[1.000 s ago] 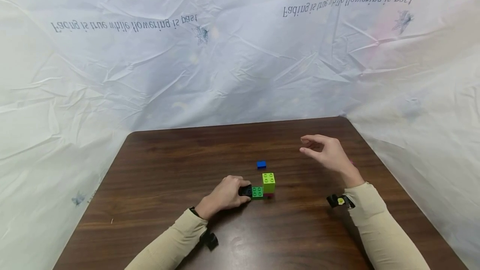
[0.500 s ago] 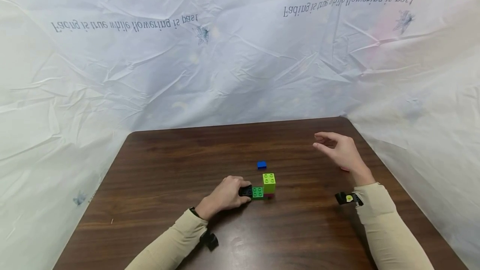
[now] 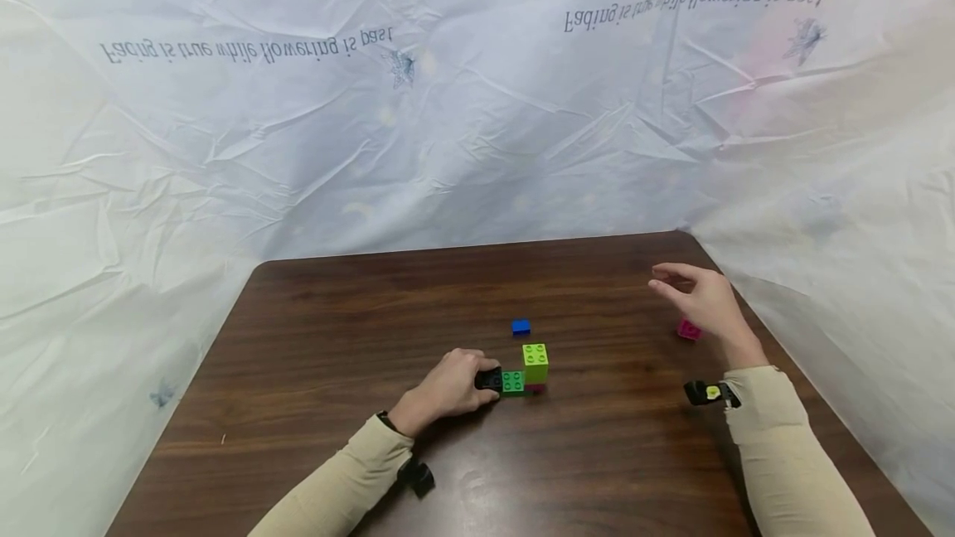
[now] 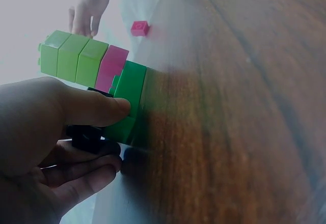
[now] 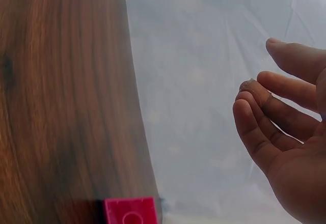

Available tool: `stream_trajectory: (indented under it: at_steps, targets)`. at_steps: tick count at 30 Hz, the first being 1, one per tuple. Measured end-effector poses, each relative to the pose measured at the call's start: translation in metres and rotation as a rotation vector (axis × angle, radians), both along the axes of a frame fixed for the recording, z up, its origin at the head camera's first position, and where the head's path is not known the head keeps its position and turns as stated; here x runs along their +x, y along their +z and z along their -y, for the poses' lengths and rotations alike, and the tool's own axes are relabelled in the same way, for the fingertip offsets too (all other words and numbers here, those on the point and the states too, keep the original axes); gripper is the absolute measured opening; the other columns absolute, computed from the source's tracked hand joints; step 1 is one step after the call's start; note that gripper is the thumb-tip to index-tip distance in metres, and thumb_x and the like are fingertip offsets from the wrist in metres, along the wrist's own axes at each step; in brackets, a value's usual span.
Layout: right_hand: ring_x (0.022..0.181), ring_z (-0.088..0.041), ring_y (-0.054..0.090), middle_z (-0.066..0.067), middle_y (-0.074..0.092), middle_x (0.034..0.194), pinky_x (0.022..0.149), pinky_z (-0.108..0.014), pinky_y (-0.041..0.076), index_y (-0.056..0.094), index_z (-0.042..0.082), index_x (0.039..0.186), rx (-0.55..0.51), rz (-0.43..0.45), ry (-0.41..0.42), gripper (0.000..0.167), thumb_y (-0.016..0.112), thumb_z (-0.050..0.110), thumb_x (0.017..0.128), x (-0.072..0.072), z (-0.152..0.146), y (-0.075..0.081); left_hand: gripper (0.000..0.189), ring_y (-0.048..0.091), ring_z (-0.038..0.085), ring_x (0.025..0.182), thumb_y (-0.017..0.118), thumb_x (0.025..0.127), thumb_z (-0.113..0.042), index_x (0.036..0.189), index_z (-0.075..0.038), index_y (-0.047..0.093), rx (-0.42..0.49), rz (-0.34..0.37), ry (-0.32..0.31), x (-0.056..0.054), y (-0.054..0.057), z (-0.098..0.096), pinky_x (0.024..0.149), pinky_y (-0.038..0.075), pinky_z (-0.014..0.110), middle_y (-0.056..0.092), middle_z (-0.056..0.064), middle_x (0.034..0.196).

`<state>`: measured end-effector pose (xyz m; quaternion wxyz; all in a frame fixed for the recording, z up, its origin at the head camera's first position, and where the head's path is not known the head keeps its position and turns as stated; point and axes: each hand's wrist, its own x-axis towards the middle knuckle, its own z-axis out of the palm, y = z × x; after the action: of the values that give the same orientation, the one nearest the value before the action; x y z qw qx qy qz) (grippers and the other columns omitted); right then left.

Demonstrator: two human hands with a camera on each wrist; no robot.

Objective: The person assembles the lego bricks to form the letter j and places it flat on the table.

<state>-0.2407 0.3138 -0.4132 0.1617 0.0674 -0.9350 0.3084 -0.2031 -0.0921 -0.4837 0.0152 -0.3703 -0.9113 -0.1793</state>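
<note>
My left hand (image 3: 448, 384) grips the near end of a toy brick build on the table, thumb on one side and fingers on the other. That build has a green base (image 4: 131, 84), a black brick (image 3: 489, 379) at the gripped end, and a pink brick (image 4: 112, 68) topped by a stack of lime green bricks (image 4: 74, 56) at the other end. Part of the black brick is hidden by the hand. Over the table's right side, my right hand (image 3: 701, 301) hovers with relaxed fingers and holds nothing. Close below it lies a loose pink brick (image 3: 689, 329).
A small blue brick (image 3: 521, 326) lies just behind the build. The brown wooden table (image 3: 358, 305) is bordered by hanging white printed sheets (image 3: 462, 131) at the back and sides. A tiny pale scrap (image 3: 222, 439) lies at the left.
My right hand has moved to the right, and the loose pink brick it was covering now shows. The left hand and the build have stayed in place.
</note>
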Motion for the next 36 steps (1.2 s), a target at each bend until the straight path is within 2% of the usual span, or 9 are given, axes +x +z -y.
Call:
stream_trajectory:
  at_steps: [5,10,16,19,22,25,28,36]
  targets:
    - [0.091,-0.025,0.059,-0.007,0.064,0.104,0.045,-0.027,0.037,0.059,0.021,0.112,0.006,0.053,-0.012,0.04,0.057,0.046,0.081,-0.002,-0.008,-0.005,0.047,0.058,0.009,0.079,0.067,0.075,-0.037,0.115,-0.014,0.06,0.002,0.008,0.004,0.0,0.0,0.0,0.067,0.047,0.021,0.062,-0.001,0.095]
    - [0.089,-0.024,0.056,-0.009,0.062,0.105,0.046,-0.031,0.04,0.058,0.019,0.114,0.019,0.089,-0.016,0.042,0.055,0.045,0.083,-0.003,-0.016,-0.009,0.047,0.058,0.009,0.079,0.067,0.075,-0.037,0.115,-0.014,0.06,-0.003,0.01,0.009,0.001,0.001,-0.001,0.068,0.047,0.022,0.062,-0.001,0.095]
    - [0.098,-0.033,0.055,-0.015,0.059,0.111,0.061,-0.038,0.045,0.057,0.016,0.115,0.053,0.119,0.004,0.043,0.053,0.045,0.084,-0.004,-0.025,-0.011,0.047,0.058,0.01,0.08,0.067,0.075,-0.037,0.116,-0.015,0.06,-0.006,0.014,0.013,0.001,0.0,-0.001,0.069,0.047,0.022,0.062,-0.001,0.096]
    - [0.097,-0.036,0.055,-0.018,0.058,0.112,0.064,-0.042,0.046,0.058,0.013,0.115,0.063,0.12,0.004,0.044,0.054,0.044,0.084,-0.005,-0.029,-0.013,0.047,0.058,0.01,0.08,0.067,0.076,-0.037,0.116,-0.014,0.06,-0.001,0.016,0.009,0.002,0.001,0.0,0.067,0.047,0.021,0.062,0.0,0.097]
    - [0.092,-0.035,0.057,-0.02,0.059,0.11,0.061,-0.04,0.046,0.059,0.011,0.114,0.083,0.11,0.005,0.043,0.054,0.041,0.085,-0.006,-0.033,-0.015,0.046,0.058,0.009,0.079,0.067,0.076,-0.036,0.116,-0.014,0.06,0.006,0.018,0.006,0.002,0.002,-0.001,0.065,0.047,0.02,0.062,0.0,0.097]
    - [0.079,-0.029,0.058,-0.02,0.06,0.109,0.059,-0.036,0.043,0.06,0.01,0.112,0.111,0.102,0.001,0.04,0.055,0.039,0.085,-0.006,-0.035,-0.017,0.045,0.058,0.008,0.078,0.068,0.075,-0.035,0.114,-0.014,0.061,0.013,0.014,0.0,0.002,0.001,-0.001,0.066,0.047,0.02,0.062,-0.001,0.095]
    - [0.069,-0.022,0.053,-0.019,0.061,0.108,0.059,-0.033,0.039,0.061,0.01,0.111,0.138,0.098,-0.006,0.04,0.055,0.04,0.085,-0.006,-0.038,-0.018,0.045,0.058,0.007,0.077,0.068,0.074,-0.035,0.113,-0.013,0.062,0.025,0.012,-0.006,0.002,0.001,-0.002,0.065,0.047,0.019,0.062,-0.001,0.093]
    - [0.052,-0.014,0.045,-0.023,0.058,0.11,0.053,-0.029,0.037,0.058,0.007,0.114,0.132,0.166,-0.004,0.047,0.051,0.043,0.086,-0.003,-0.045,-0.022,0.045,0.058,0.007,0.077,0.068,0.074,-0.035,0.113,-0.013,0.062,0.021,0.016,0.005,0.003,0.001,-0.003,0.066,0.047,0.019,0.062,-0.001,0.093]
